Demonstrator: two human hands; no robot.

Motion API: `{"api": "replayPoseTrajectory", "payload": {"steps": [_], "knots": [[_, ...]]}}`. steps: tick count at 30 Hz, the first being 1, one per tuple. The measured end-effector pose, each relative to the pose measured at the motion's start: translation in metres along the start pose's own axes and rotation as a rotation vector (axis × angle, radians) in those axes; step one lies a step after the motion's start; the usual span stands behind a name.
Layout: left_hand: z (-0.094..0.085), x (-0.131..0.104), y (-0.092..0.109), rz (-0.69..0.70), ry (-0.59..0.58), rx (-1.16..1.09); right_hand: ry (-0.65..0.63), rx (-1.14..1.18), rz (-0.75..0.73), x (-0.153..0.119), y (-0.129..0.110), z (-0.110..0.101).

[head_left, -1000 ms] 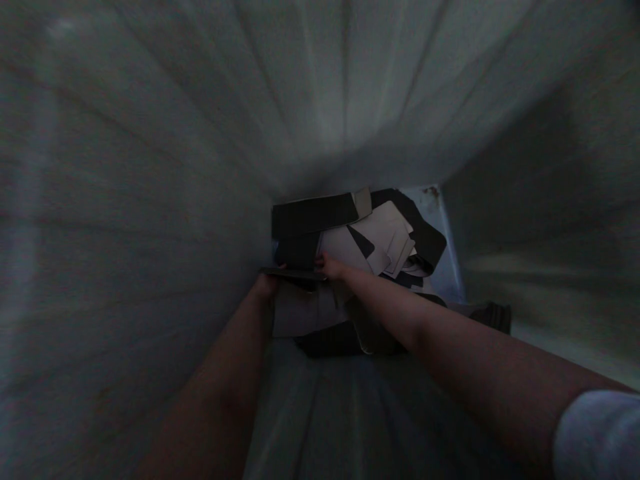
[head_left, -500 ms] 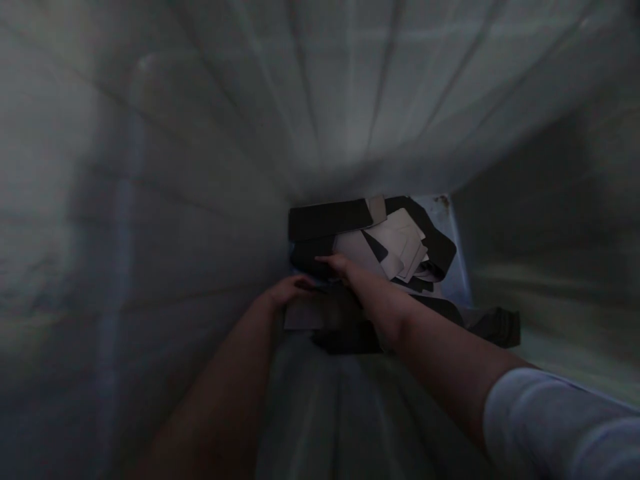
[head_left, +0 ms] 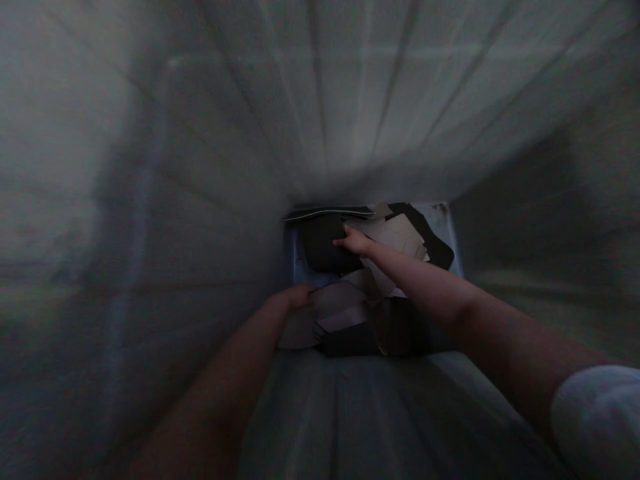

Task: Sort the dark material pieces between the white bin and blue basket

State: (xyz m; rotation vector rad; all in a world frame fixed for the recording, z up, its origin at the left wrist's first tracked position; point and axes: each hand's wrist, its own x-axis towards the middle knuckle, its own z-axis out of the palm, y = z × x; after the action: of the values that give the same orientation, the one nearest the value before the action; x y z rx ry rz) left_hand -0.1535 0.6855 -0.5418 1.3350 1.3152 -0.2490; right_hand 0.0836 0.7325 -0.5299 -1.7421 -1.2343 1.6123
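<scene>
Both of my arms reach down into a deep bin. My left hand is closed on the left edge of pale grey flat pieces at the near side of the bin's floor; its fingertips are partly hidden. My right hand lies farther in, thumb and forefinger apart, against a dark flat piece with rounded corners. Beside it, pale cut pieces lie in a loose stack. Behind them, a dark strip stands tilted along the far wall. The dim, blurred picture hides what the pieces are made of.
Tall ribbed grey walls enclose my arms on all sides. More dark pieces lie against the near wall. Another dark piece lies at the right, beside a bare strip of the bin's floor.
My right hand has moved away from me, and the dark piece by it lies farther back. The far dark strip has tipped up. Near my left hand, pale pieces now show where dark ones were.
</scene>
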Motion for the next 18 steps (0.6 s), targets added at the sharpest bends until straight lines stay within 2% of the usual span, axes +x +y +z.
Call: {"api": "replayPoseTrajectory", "payload": {"steps": [4,6,9,13,18], "knots": [[-0.010,-0.002,0.037,-0.026,-0.170,0.083,-0.031,-0.143,-0.066,-0.021,-0.015,-0.059],[-0.013,-0.007,0.055,-0.027,-0.181,0.111,-0.041,-0.216,-0.107,-0.036,-0.021,-0.081],[-0.015,-0.015,0.073,-0.015,-0.118,0.137,-0.056,-0.281,-0.164,-0.063,-0.022,-0.106],[-0.018,-0.026,0.076,-0.018,0.017,0.152,-0.059,-0.290,-0.205,-0.095,-0.005,-0.120],[-0.025,-0.037,0.063,-0.017,0.143,0.173,-0.051,-0.262,-0.179,-0.116,0.019,-0.113]]}}
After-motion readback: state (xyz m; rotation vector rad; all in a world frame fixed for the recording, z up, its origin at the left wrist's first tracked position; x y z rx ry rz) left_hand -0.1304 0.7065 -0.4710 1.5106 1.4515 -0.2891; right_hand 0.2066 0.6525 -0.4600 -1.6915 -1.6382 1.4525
